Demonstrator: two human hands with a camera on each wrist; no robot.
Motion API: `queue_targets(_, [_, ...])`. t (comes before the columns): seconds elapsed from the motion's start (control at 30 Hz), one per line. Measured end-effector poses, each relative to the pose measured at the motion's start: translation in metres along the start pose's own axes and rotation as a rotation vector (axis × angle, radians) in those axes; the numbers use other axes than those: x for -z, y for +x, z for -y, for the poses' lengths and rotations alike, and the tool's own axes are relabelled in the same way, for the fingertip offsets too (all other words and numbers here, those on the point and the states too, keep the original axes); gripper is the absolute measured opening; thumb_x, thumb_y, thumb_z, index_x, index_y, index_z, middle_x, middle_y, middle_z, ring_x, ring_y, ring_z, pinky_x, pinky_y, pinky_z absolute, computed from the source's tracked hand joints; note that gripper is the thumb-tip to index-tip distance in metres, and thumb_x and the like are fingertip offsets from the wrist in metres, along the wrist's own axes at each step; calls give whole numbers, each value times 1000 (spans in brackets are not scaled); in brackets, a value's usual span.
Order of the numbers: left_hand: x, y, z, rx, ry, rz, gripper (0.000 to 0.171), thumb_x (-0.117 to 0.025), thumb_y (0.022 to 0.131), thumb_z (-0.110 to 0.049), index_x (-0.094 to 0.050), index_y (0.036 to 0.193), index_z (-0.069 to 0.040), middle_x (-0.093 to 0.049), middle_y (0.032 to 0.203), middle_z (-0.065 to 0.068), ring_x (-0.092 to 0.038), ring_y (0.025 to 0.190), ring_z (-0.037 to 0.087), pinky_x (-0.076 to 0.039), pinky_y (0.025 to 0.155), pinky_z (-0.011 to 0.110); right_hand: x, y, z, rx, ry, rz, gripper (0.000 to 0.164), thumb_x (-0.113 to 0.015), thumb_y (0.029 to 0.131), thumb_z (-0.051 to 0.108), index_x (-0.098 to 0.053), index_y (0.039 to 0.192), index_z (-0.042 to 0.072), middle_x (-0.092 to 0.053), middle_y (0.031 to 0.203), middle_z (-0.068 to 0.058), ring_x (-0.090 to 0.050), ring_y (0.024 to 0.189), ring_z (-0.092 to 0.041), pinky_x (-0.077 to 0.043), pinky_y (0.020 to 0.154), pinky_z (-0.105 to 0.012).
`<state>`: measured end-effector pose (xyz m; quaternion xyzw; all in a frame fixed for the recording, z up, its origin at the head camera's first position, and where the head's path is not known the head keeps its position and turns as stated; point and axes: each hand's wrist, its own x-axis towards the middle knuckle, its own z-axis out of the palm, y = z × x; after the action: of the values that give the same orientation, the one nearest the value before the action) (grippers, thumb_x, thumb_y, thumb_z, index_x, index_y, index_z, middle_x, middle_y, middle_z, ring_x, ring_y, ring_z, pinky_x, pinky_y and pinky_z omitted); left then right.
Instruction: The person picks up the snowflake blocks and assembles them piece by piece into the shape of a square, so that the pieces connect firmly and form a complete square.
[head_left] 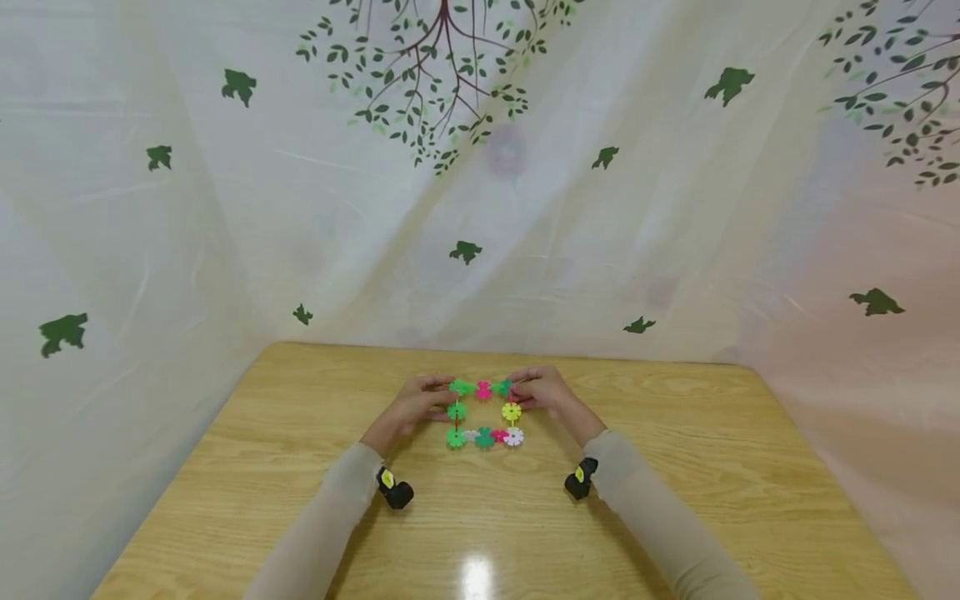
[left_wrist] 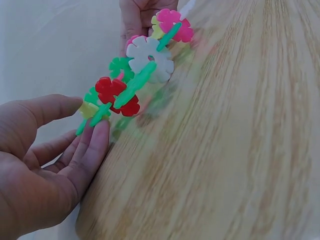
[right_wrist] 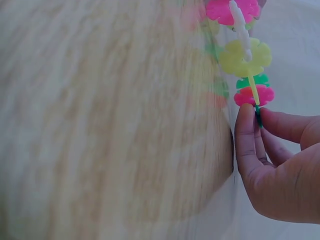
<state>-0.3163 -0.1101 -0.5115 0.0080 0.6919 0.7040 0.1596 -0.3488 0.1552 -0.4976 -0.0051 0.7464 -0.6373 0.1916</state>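
Observation:
A square ring of interlocking plastic flower discs (head_left: pixel 485 437) is held just over the wooden table, in greens, pinks, yellow, white and red. At its far left corner, my left hand (head_left: pixel 416 402) pinches a green flower disc (head_left: pixel 458 387) between thumb and fingers. My right hand (head_left: pixel 543 389) grips the dark green disc (right_wrist: pixel 258 116) at the far right corner. A pink disc (head_left: pixel 483 390) sits midway along the far side, and a white disc (head_left: pixel 513 437) forms the near right corner. In the left wrist view, a red disc (left_wrist: pixel 111 91) slots into green ones beside my left fingertips.
The wooden table (head_left: pixel 480 500) extends around both forearms, with its far edge beyond the hands. A pale cloth (head_left: pixel 480 300) printed with leaves and branches hangs behind and along the sides. Black cameras (head_left: pixel 397 493) are strapped at both wrists.

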Motion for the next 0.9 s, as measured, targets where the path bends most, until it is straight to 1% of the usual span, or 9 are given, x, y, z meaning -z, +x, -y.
queue_targets(0.1, [-1,0,1,6,5,-16,50,-66,96,-2,-50,142,10,-60,111,8,-66,86,12,-63,76,30,-1,-1,-1,-4,-1,-10,34,-62,98,-2,-61,130,-13,-71,78,0,-67,70,-8,-58,62,-21])
queue_targets(0.3, [-3,0,5,10,14,-43,49,-66,97,-3,-52,142,8,-59,124,16,-67,86,13,-63,76,29,-3,-3,0,-10,0,-29,32,-62,97,-4,-62,127,-14,-71,78,-1,-67,69,-9,-58,60,-22])
queue_targets(0.43, [-4,0,7,18,0,-63,48,-67,96,-2,-52,141,8,-59,125,17,-66,85,11,-63,76,29,-4,-5,2,-26,5,-30,32,-62,97,-4,-61,127,-14,-71,80,-2,-67,70,-10,-59,61,-23])
queue_targets(0.63, [-4,0,4,24,3,-62,49,-67,96,-4,-52,142,7,-57,130,20,-67,87,14,-63,75,28,-3,-5,4,-45,4,-46,31,-60,99,-3,-62,128,-13,-72,85,-3,-68,72,-10,-60,63,-24])
queue_targets(0.77, [-4,0,3,29,11,-58,49,-67,97,-4,-52,142,7,-55,135,23,-66,89,14,-63,75,28,-3,-4,4,-41,-5,-38,32,-60,98,-3,-61,129,-12,-71,82,-2,-67,72,-9,-59,63,-23])
queue_targets(0.9, [-3,1,4,32,13,-58,49,-68,96,-5,-53,141,7,-56,134,22,-66,90,12,-63,76,29,-3,-3,3,-38,-2,-30,33,-61,98,-3,-61,130,-13,-70,80,0,-67,72,-8,-58,62,-22])
